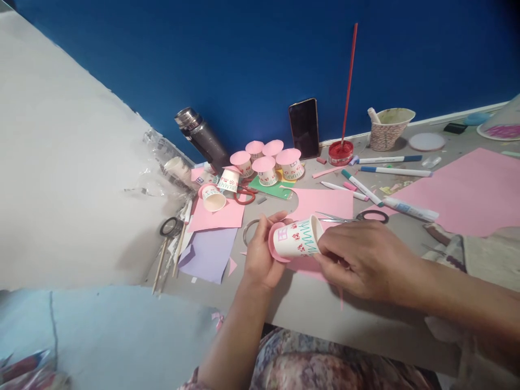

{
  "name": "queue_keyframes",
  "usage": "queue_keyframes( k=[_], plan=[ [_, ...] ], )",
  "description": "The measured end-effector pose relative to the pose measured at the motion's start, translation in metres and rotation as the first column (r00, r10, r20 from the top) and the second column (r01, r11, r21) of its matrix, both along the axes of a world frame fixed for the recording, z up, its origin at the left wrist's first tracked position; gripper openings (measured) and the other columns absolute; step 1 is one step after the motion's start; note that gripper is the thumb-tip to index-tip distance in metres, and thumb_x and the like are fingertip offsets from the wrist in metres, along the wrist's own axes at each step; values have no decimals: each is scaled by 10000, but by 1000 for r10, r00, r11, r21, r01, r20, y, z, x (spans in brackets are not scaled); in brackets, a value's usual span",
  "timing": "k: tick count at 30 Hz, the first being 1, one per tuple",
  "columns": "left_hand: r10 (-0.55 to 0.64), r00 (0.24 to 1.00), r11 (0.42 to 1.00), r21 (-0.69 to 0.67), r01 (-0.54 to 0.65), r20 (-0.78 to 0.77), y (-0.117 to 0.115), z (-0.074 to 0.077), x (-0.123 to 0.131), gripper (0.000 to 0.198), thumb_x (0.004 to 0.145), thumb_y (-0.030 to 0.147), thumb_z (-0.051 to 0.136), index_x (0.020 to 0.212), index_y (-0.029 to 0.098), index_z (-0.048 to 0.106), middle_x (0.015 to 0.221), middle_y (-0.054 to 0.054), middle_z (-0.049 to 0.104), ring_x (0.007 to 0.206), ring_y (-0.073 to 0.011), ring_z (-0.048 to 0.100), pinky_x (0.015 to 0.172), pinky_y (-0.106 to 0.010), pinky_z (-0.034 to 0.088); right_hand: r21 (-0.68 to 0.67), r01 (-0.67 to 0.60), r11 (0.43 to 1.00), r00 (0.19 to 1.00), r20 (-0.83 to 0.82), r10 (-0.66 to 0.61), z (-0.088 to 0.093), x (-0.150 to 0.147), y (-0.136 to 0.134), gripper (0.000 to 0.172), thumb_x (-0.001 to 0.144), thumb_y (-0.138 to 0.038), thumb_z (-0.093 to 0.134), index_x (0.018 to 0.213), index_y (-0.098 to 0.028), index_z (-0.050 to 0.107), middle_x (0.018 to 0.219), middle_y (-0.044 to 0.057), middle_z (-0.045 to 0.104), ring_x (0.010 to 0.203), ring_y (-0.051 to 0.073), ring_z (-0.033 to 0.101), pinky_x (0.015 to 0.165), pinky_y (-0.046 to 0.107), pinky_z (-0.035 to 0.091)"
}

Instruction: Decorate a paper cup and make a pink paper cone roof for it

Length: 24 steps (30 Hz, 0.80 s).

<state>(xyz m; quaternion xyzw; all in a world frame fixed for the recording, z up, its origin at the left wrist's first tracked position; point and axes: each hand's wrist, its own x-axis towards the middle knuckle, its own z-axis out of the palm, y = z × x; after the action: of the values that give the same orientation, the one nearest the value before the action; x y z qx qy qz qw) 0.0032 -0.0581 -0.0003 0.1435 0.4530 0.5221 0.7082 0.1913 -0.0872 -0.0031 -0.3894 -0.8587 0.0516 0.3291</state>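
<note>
Between my hands a small white paper cup (298, 238) lies tilted on its side, with a drawn pink window, red flowers and green zigzag grass. A pink paper disc (273, 245) sits against its base. My left hand (260, 254) is closed around the disc and base end. At the cup's open mouth, my right hand (361, 254) grips the rim, its fingertips partly inside and hidden. Behind the cup lie black-handled scissors (371, 216) and cut pink paper (329, 201). Further back several similar cups (266, 172) stand topped with pink discs.
Red-handled scissors (245, 196), a dark flask (203, 138) and a phone (304, 129) stand or lie toward the blue wall. Several markers (396, 171) and a large pink sheet (467, 192) spread to the right. Purple paper (211, 254) and a tape roll (168, 226) lie left.
</note>
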Motion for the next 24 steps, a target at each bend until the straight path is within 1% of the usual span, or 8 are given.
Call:
queue_keyframes(
  k=[3, 13, 19, 24],
  plan=[
    [-25, 1000, 1000, 16, 25, -14, 0, -1, 1, 563, 1098, 428, 337, 892, 95, 742, 794, -93, 737, 681, -195, 706, 655, -319, 560, 7, -2, 1000, 1000, 15, 2, 1, 0, 0, 288, 939, -194, 481, 652, -202, 503, 560, -26, 534, 517, 124, 378, 567, 328, 203],
    [-25, 997, 998, 56, 29, -67, 2, -5, 2, 570, 1094, 416, 369, 911, 83, 793, 950, -136, 789, 843, -213, 743, 756, -323, 584, -4, -7, 1000, 998, 55, 7, 2, -2, -2, 306, 969, -193, 477, 672, -194, 551, 599, -5, 608, 538, 138, 451, 592, 339, 207],
    [-36, 997, 998, 44, 39, -71, 1, -5, 2, 546, 1090, 422, 389, 926, 90, 790, 985, -144, 801, 858, -223, 751, 776, -338, 583, -12, -29, 999, 998, 59, 30, 6, -2, -2, 279, 959, -174, 458, 703, -194, 566, 611, 2, 626, 535, 145, 458, 590, 346, 195],
    [-49, 997, 998, 40, 52, -67, 1, -4, 2, 546, 1089, 431, 387, 912, 93, 778, 964, -145, 806, 850, -230, 758, 786, -347, 585, -49, -49, 998, 996, 73, 53, 9, -2, -3, 273, 948, -178, 458, 703, -193, 579, 612, 7, 622, 539, 150, 455, 591, 348, 202]
  ],
)
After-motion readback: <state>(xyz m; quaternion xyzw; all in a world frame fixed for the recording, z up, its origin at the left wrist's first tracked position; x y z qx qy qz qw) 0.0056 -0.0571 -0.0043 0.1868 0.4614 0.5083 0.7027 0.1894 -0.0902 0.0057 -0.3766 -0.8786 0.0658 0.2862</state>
